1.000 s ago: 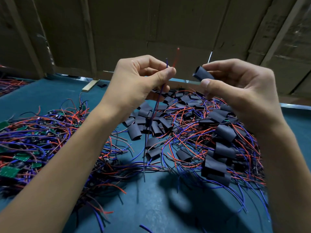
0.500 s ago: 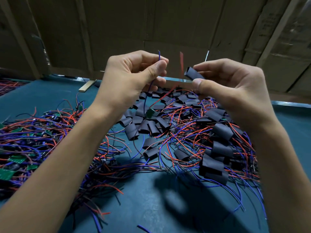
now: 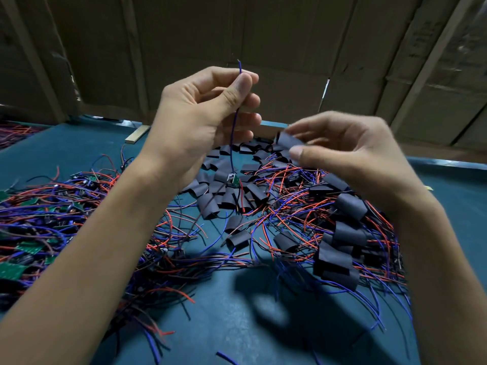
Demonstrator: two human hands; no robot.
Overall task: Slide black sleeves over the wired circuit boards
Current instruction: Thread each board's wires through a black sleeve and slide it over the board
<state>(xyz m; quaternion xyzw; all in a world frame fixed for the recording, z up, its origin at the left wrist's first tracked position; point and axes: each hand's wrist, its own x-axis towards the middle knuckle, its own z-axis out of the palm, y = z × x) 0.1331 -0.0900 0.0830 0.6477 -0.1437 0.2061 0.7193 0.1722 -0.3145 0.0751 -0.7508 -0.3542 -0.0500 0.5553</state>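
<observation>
My left hand point(image 3: 208, 114) pinches a blue wire point(image 3: 233, 133) between thumb and forefinger, held up over the table. A small green circuit board point(image 3: 233, 179) dangles from that wire's lower end, with a red wire hanging below it. My right hand point(image 3: 342, 151) pinches a black sleeve point(image 3: 287, 140) between thumb and fingers, lower than and to the right of the left hand. The sleeve sits apart from the wire. Loose black sleeves point(image 3: 229, 196) lie heaped beneath both hands.
A teal table point(image 3: 237, 325) carries a pile of bare wired boards point(image 3: 39, 227) on the left and sleeved boards with red and blue wires point(image 3: 340, 246) on the right. Cardboard walls point(image 3: 263, 48) stand behind. A wooden strip point(image 3: 137, 134) lies at the back.
My right hand has dropped lower with the sleeve, away from the wire tip. The left hand has pulled the blue wire up, so the green board hangs lower beneath it; the red wire fell.
</observation>
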